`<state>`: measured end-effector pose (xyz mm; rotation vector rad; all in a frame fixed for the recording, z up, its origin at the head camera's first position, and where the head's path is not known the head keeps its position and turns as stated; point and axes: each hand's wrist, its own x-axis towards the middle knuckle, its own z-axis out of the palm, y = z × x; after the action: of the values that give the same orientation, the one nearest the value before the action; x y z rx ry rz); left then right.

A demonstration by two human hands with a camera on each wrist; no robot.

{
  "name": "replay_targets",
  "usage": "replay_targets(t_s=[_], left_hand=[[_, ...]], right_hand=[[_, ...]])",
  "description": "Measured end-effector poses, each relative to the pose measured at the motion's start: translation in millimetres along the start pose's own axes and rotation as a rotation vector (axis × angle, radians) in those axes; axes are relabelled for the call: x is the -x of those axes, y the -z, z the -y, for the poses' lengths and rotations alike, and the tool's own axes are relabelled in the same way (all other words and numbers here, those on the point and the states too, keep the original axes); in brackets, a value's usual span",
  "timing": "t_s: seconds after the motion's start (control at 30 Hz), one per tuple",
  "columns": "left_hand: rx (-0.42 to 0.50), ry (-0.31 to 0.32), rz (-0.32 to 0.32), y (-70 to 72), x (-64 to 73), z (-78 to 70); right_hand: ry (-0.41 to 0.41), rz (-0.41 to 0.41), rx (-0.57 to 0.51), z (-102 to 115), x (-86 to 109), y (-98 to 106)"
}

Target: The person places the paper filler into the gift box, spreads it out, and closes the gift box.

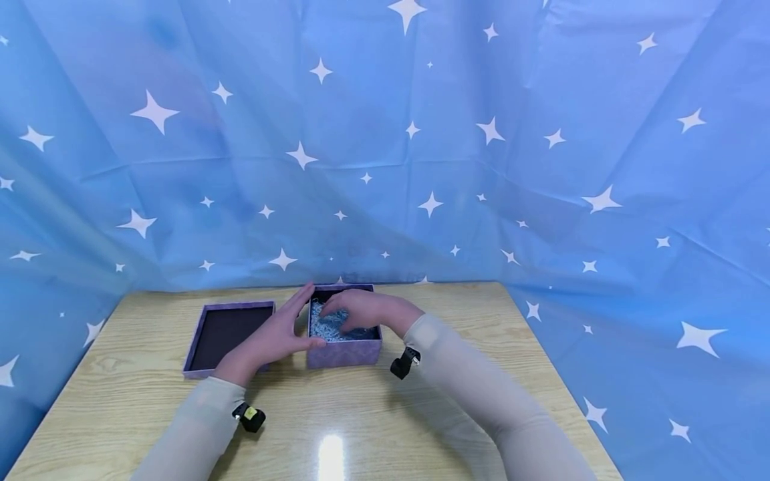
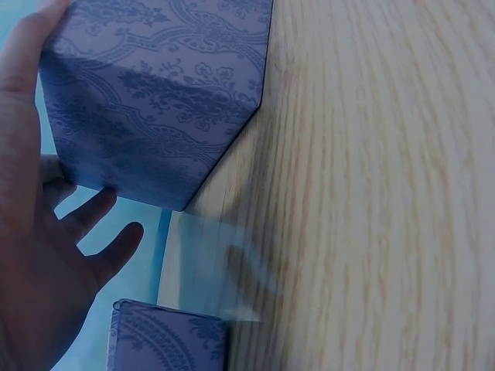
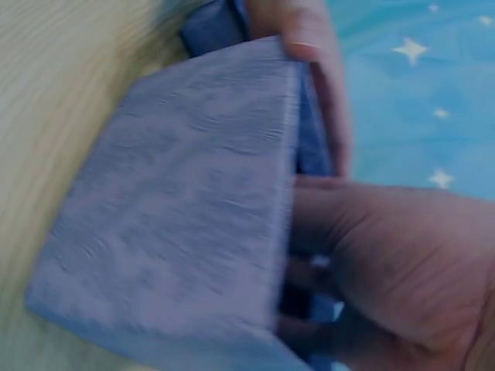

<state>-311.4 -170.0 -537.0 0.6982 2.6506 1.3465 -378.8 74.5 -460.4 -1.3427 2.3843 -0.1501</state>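
Note:
A purple patterned box point(image 1: 344, 354) sits on the table with light-blue shredded paper point(image 1: 327, 326) inside. My left hand point(image 1: 278, 336) rests against the box's left side, its thumb along the front rim and its index finger stretched toward the back corner. The left wrist view shows those fingers spread beside the patterned box wall point(image 2: 166, 100). From the right, my right hand point(image 1: 361, 308) reaches over the rim into the box. Its bent fingers touch the paper, with thumb and fingers apart. In the right wrist view, the box wall point(image 3: 178, 201) partly hides these fingertips.
Left of the box lies its lid point(image 1: 231, 334), dark inner side up, partly behind my left forearm. The wooden table point(image 1: 337, 414) ends at a blue curtain with white stars point(image 1: 361, 220) at the back. Small black cameras sit on both wrists.

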Motion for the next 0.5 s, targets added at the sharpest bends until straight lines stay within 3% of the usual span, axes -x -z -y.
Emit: replay_targets(t_s=[0.1, 0.27, 0.37, 0.5], left_hand=[[-0.01, 0.005, -0.006, 0.1, 0.3, -0.2], [-0.025, 0.003, -0.009, 0.0, 0.2, 0.2], [-0.024, 0.0, -0.006, -0.3, -0.1, 0.0], [-0.022, -0.001, -0.004, -0.6, -0.4, -0.2]], right_hand=[[-0.06, 0.035, 0.039, 2, 8.2, 7], [-0.161, 0.099, 0.213, 7, 6.0, -1], [-0.19, 0.116, 0.328, 7, 1.4, -11], [-0.186, 0.102, 0.395, 5, -2.2, -17]])
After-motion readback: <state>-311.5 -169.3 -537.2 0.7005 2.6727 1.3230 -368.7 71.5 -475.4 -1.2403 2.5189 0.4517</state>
